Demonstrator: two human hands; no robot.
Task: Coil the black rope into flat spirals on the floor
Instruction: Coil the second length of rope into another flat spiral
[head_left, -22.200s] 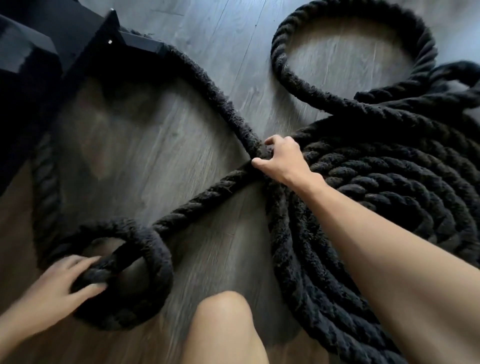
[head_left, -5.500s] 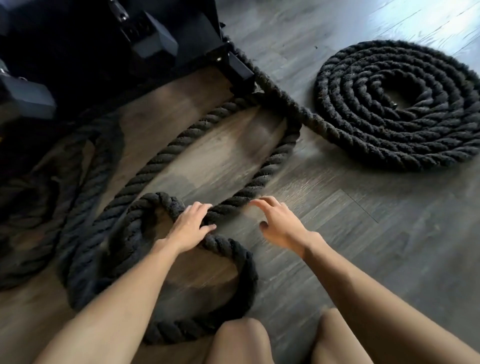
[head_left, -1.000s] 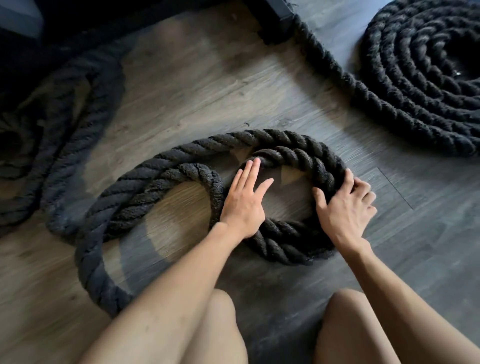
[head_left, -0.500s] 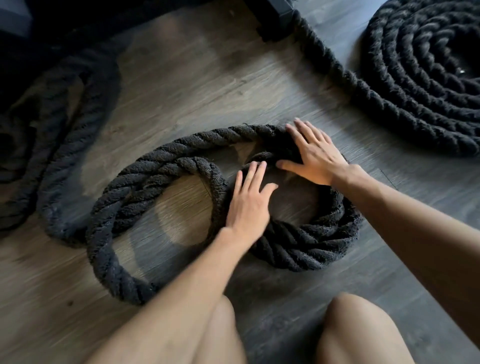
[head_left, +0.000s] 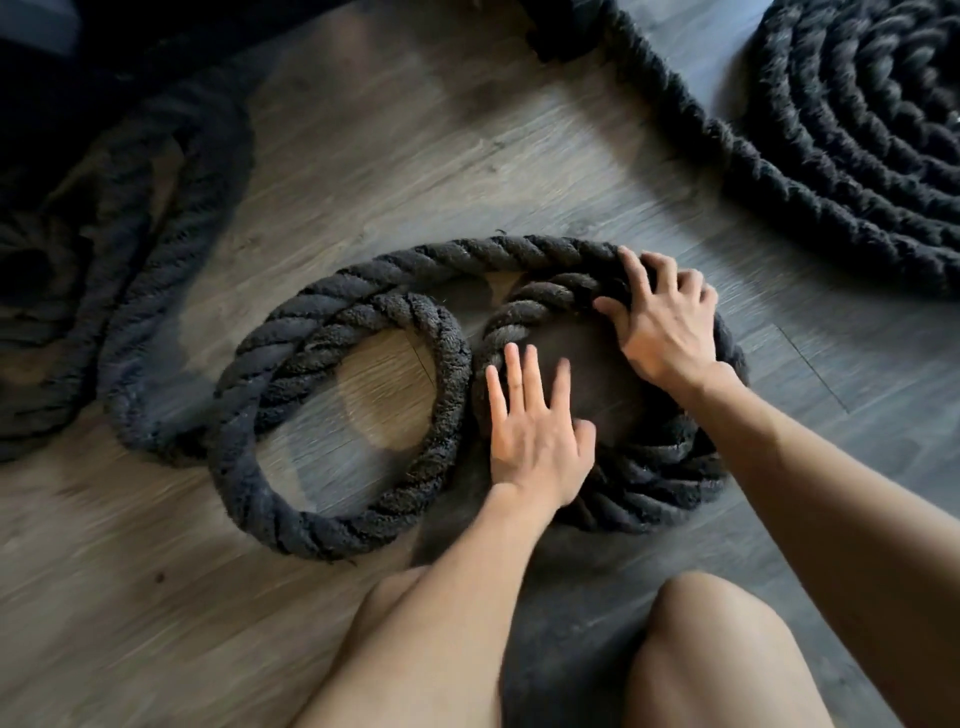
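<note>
Nearest, two bare knees (head_left: 691, 623) frame the wooden floor (head_left: 389, 171), and just beyond them a second spiral (head_left: 649, 467) of the black rope (head_left: 322, 525) is only begun, roughly two turns around a bare centre. The left hand (head_left: 535, 431) lies flat with fingers straight and spread, palm on the near-left turns and fingertips over the open middle. The right hand (head_left: 660, 322) curls its fingers over the far side of that coil, gripping the rope where the outer turn meets the inner one. Beside it to the left, a loose loop (head_left: 363, 410) of the same rope awaits winding in, and more slack (head_left: 156, 218) lies jumbled toward the floor's far-left. Farthest, at the far-right corner, a finished spiral (head_left: 852, 140) lies flat with many tight turns. So one spiral looks done; most of the second remains.
</note>
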